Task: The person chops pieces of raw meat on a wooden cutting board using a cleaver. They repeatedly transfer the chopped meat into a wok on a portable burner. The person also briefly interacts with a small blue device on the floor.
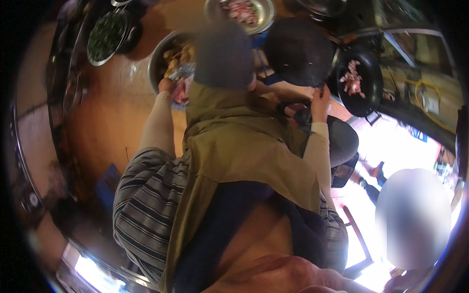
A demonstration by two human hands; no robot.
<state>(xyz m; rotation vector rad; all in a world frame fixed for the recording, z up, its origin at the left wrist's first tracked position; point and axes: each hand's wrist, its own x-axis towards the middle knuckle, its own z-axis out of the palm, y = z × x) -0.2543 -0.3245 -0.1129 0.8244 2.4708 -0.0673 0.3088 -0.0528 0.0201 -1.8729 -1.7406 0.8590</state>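
My left hand is at the near rim of a metal bowl. It touches the edge of a clear plastic bag; whether its fingers grip the bag or the bowl is hidden. Raw red meat shows beside the bag, and yellowish-brown pieces lie in the bowl. With bent fingers, my right hand holds the lower edge of a large black pan. To its right, a second black pan contains small pieces of raw meat. A blurred patch covers part of the bowl.
Chopped meat lies in another metal bowl at the top. A colander of green leaves stands upper left. A dark rounded object sits beside my right forearm. A blurred person is at lower right. A blue plastic item lies left.
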